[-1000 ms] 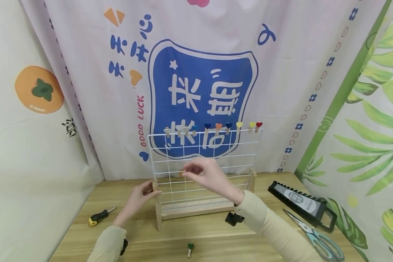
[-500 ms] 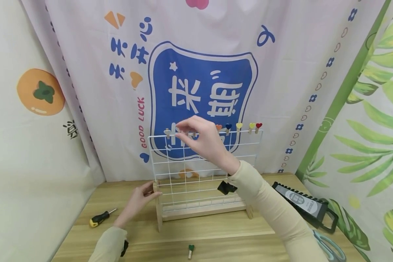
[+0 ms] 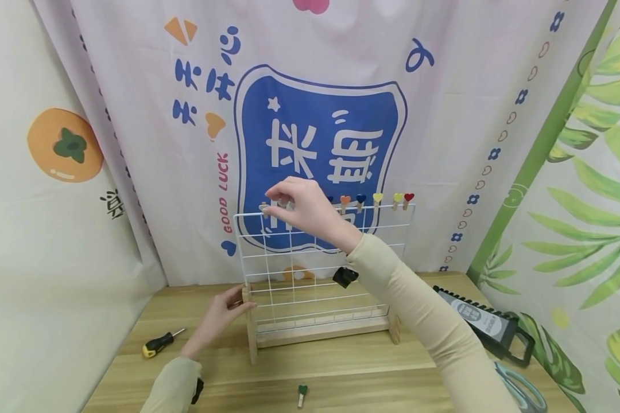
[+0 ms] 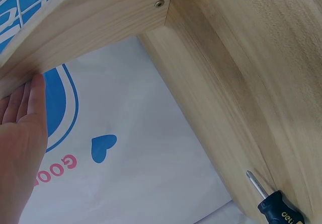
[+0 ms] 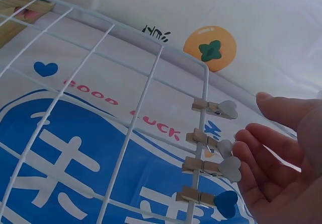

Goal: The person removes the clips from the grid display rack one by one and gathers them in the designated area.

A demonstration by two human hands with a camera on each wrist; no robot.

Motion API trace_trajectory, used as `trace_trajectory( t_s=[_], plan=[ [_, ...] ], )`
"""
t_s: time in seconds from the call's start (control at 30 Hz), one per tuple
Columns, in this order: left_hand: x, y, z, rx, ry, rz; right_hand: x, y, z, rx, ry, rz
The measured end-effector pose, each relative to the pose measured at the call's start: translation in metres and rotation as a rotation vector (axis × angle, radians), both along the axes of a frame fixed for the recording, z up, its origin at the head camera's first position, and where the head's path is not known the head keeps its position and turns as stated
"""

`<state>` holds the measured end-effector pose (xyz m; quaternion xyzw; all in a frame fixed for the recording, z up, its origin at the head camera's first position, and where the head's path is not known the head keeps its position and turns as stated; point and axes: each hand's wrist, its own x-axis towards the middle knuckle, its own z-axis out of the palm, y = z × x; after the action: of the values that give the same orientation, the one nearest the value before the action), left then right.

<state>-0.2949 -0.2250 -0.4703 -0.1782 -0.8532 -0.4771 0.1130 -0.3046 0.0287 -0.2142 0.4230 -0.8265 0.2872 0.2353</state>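
A white wire grid rack with a wooden base (image 3: 322, 332) stands on the table. My left hand (image 3: 222, 312) grips its left wooden post (image 3: 250, 327), thumb in front and fingers behind. Small wooden clothespins with hearts line the top wire. My right hand (image 3: 310, 209) is raised at the top left, thumb and fingers apart around the leftmost clothespin (image 5: 216, 107), which has a silver heart. In the right wrist view the fingers stay just clear of it. Two more silver-heart clothespins and a blue-heart clothespin (image 5: 221, 203) sit beside the fingers. Farther right, a red-heart clothespin (image 3: 408, 199) ends the row.
A green-heart clothespin (image 3: 302, 394) lies on the table in front of the rack. A screwdriver (image 3: 157, 344) lies at the left. At the right are a handsaw (image 3: 488, 324) and blue-handled scissors (image 3: 522, 390), partly behind the right sleeve. A printed curtain (image 3: 434, 143) hangs behind.
My right hand has risen from in front of the grid to its top wire, then shifted left along the clothespins. The left hand stays on the post.
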Motion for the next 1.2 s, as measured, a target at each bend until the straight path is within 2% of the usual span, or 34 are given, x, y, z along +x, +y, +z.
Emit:
trace_trajectory(
  t_s=[0.33,0.7,0.97,1.2],
  plan=[
    [0.001,0.000,0.001,-0.006,0.002,0.001,-0.005,-0.004,0.006,0.021,-0.011,-0.014],
    [0.002,0.000,0.002,0.039,0.006,-0.052,-0.010,-0.007,0.009,0.111,-0.123,-0.024],
    [0.003,0.000,0.003,0.040,0.006,-0.046,-0.013,-0.009,0.009,0.124,-0.167,-0.022],
    [0.004,0.001,0.003,0.042,0.014,-0.039,-0.014,-0.011,0.008,0.126,-0.151,-0.029]
  ],
)
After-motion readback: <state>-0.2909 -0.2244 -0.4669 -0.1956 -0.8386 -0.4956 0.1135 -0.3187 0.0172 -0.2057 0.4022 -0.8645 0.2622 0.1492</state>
